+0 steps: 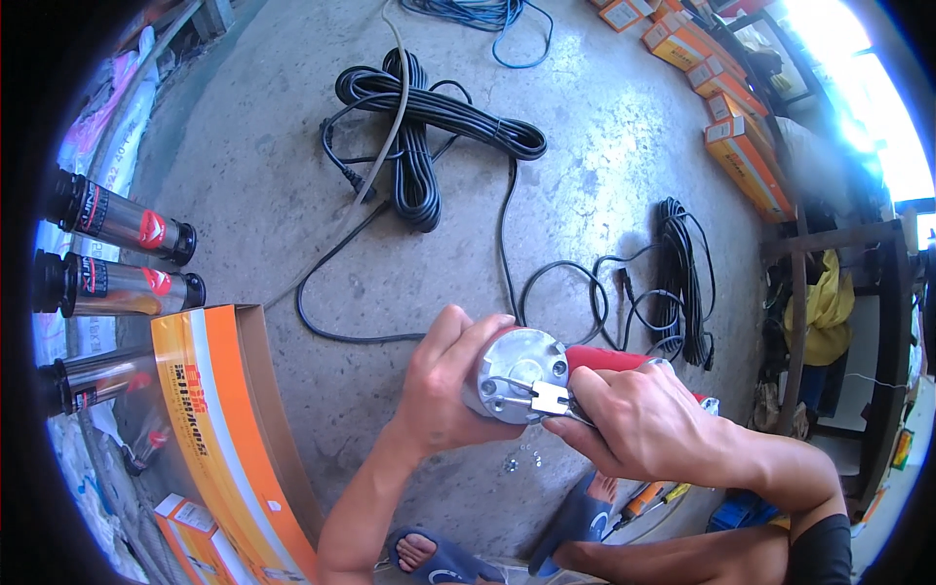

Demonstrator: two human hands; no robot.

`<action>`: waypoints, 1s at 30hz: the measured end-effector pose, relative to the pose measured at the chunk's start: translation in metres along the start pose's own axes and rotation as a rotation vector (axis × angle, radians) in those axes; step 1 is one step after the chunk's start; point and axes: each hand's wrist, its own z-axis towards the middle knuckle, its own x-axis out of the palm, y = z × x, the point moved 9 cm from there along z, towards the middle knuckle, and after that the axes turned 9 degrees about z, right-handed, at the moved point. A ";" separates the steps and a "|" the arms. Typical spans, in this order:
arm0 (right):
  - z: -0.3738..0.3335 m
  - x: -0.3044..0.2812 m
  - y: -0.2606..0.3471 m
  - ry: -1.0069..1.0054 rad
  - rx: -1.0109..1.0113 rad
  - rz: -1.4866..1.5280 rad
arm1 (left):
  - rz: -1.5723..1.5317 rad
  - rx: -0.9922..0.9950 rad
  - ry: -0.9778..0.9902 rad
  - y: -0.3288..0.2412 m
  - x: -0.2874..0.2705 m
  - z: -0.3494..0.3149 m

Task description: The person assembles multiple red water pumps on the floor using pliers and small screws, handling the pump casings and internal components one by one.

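Note:
The round silver metal end (522, 363) of a cylindrical pump-like device faces up in front of me, with bolts and holes around its face. My left hand (444, 380) is wrapped round its side. My right hand (639, 414) is closed at its right edge, pinching a small white block-shaped piece (551, 398) with thin metal rods that lie across the metal face. Beyond my right hand's knuckles lies a red cylinder (606, 359); whether it joins the silver end is hidden. Several small nuts (522, 460) are scattered on the floor below.
Coiled black cables (419, 117) lie ahead, another coil (678, 283) to the right. At the left stand an open orange box (210, 390) and several dark cylindrical pumps (127, 283). Orange boxes (746, 161) line the far right. Screwdrivers (643, 499) lie beside my sandalled foot (575, 522).

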 end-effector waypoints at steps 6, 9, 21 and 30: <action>0.002 0.000 0.002 0.032 0.018 -0.058 | 0.001 0.009 0.012 0.001 0.000 0.001; 0.000 0.001 0.003 0.016 -0.012 -0.079 | -0.003 0.005 0.017 0.002 0.000 0.000; -0.007 0.010 0.002 0.002 0.062 -0.005 | -0.006 0.002 0.027 0.000 0.000 0.001; -0.006 0.025 0.002 -0.050 0.145 0.004 | 0.005 0.009 0.010 -0.004 -0.002 0.002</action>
